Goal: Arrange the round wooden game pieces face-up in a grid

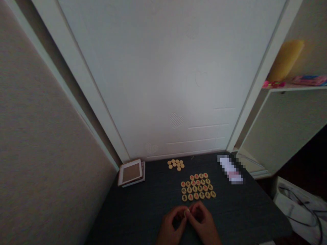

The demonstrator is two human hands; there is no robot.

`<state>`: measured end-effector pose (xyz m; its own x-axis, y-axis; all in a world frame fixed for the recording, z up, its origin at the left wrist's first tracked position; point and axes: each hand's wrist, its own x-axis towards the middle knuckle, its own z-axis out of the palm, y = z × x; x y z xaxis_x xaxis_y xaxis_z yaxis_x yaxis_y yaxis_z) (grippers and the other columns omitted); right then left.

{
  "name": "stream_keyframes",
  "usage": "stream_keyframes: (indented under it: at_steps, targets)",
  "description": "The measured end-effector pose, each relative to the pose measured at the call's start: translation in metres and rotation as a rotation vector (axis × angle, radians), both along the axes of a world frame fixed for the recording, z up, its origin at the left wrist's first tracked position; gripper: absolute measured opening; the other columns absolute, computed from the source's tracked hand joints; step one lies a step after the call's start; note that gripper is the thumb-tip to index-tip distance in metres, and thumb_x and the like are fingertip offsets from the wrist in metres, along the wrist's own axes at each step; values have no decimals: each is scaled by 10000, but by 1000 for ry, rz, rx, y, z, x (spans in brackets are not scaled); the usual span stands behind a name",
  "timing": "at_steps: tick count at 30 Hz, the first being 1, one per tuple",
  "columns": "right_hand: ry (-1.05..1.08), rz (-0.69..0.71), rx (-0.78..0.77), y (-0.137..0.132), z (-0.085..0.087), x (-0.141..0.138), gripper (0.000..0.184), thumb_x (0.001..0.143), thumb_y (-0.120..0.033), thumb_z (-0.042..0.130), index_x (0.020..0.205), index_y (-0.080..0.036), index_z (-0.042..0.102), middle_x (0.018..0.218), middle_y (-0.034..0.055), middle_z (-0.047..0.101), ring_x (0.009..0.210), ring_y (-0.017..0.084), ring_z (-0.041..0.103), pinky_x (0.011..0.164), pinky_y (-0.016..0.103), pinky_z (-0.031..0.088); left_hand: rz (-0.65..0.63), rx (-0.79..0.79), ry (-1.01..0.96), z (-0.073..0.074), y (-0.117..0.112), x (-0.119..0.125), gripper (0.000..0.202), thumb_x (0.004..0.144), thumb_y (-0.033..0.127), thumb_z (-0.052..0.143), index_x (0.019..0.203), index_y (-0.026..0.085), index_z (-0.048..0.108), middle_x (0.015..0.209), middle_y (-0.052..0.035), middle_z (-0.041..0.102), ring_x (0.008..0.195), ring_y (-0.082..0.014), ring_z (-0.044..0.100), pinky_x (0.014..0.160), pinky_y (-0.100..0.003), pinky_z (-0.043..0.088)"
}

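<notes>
My left hand (172, 223) and my right hand (201, 219) meet at the fingertips near the front of the dark table. Both are closed in a pinch around a small Chinese chess piece (187, 211); only its pale edge shows between the thumbs. Just beyond my fingers, round wooden Chinese chess pieces (196, 196) lie in rows, marked with red and dark characters. The farthest row is shorter than the others. A loose cluster of pale pieces (174, 164), with no characters visible, sits farther back, close to the white panel.
On the dark table (138, 207), stacked frame-like boxes (131, 172) stand at the back left. A blurred-out pale item (231, 170) lies at the back right. The white panel (158, 85) rises behind the table. To the right are a shelf (296, 89) and a white box with black cables (301, 207).
</notes>
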<state>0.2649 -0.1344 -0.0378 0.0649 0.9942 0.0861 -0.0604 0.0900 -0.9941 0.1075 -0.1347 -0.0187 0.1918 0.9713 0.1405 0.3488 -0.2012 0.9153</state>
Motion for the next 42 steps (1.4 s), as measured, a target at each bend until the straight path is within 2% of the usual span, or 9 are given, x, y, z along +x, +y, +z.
stream_keyframes:
  at_steps: [5,9,14,19,24,29,34,42]
  targets:
    - [-20,34,12,1,-4,2,324,855,-465,718,745,-214,546,803,37,673,744,191,628,695,294,497,0,15,14,-2,2,2,203,906,375,663,1045,258,753,966,-34,798,859,-199,731,828,-255,570]
    - [-15,39,28,1,-4,3,308,873,-452,702,757,-214,546,843,43,674,784,194,635,730,298,501,-5,9,31,0,2,2,239,930,418,627,1054,258,754,1007,-47,793,891,-203,728,853,-268,569]
    - [15,61,19,0,1,4,311,871,-462,703,765,-214,549,840,46,690,789,198,654,755,310,519,31,-19,33,5,0,3,307,931,478,607,1076,244,742,1012,-58,790,901,-206,724,866,-281,571]
    - [11,60,4,-1,8,5,297,842,-481,731,832,-205,621,847,60,725,804,223,691,762,324,539,55,-90,-14,11,0,5,333,919,505,612,1057,230,737,974,-54,790,892,-211,726,855,-286,573]
    - [-8,83,-26,-3,13,7,333,818,-516,738,897,-199,673,843,68,744,808,246,716,754,336,553,52,-83,-63,14,1,4,293,919,470,625,1021,218,734,944,-49,784,894,-212,724,859,-290,565]
    - [-78,95,-23,-3,7,7,320,828,-505,731,885,-194,681,824,62,744,784,238,711,747,330,545,50,-63,-81,15,1,2,237,912,421,648,893,208,748,886,-44,783,860,-211,727,831,-283,564]
    - [-109,95,-7,-2,2,7,316,851,-509,707,873,-194,691,828,56,743,791,230,707,757,320,539,55,-75,-90,13,2,1,229,904,422,664,924,217,764,907,-43,799,874,-216,741,836,-283,574]
    - [-90,58,-15,-2,7,6,348,829,-542,720,871,-197,700,814,53,741,789,227,704,738,306,544,25,-96,-80,15,2,0,286,892,455,669,1035,227,764,1012,-62,803,943,-231,745,895,-304,587]
